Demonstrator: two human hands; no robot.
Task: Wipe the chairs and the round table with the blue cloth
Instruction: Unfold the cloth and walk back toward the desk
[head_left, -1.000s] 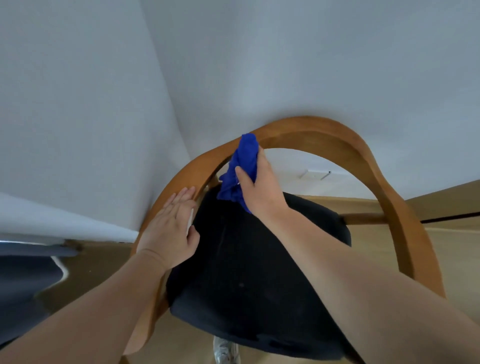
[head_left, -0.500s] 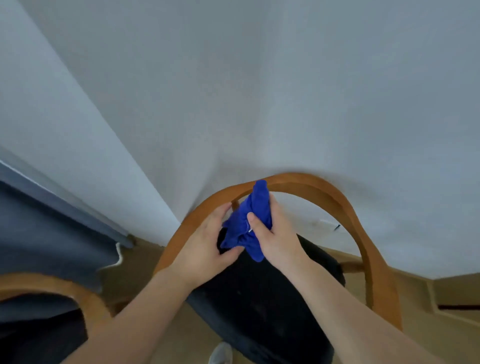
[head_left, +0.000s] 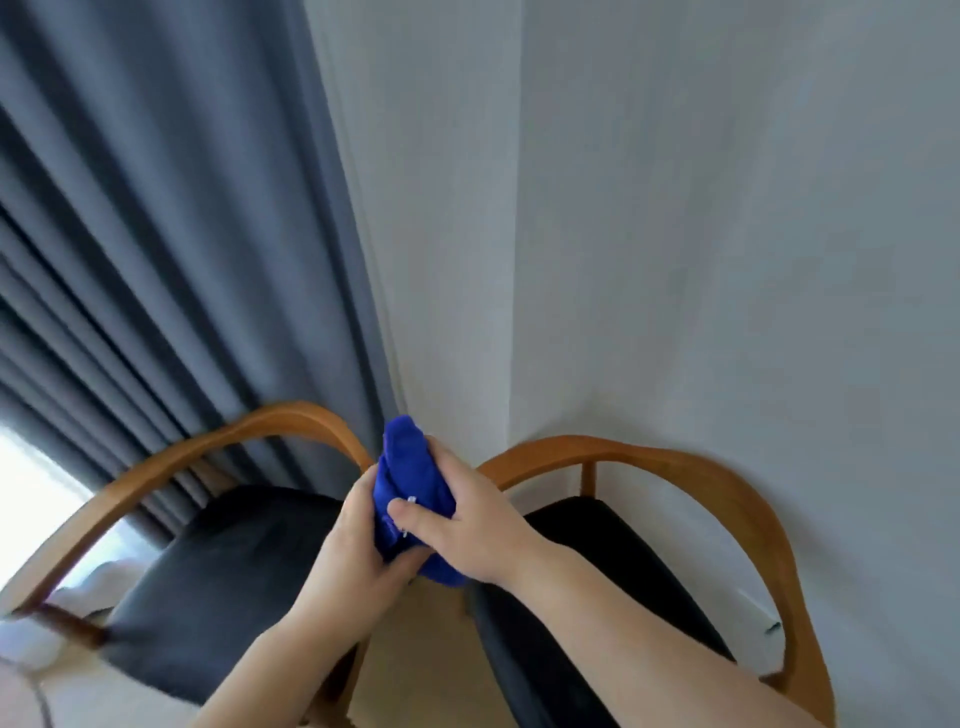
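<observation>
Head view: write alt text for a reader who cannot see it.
A person's left-hand grip and right-hand grip hold a bunched blue cloth over the gap between two wooden chairs with black seats. The left chair stands before a grey curtain, the right chair against a white wall.

Blue cloth (head_left: 408, 467): soft fabric with a short fuzzy nap, matt, bunched into folds.
Left chair frame (head_left: 208, 441): bent wood, warm brown, smooth, low satin sheen.
Left seat pad (head_left: 223, 571): black upholstery fabric, matt, finely textured.
Right chair frame (head_left: 675, 462): the same smooth, satin-finished wood.
Right seat pad (head_left: 613, 545): the same matt black fabric.
Curtain (head_left: 156, 234): grey cloth, matt, in deep pleats.
Wall (head_left: 727, 208): painted, matt, faintly grained.
Floor (head_left: 410, 623): pale and smooth; material cannot be told.
</observation>
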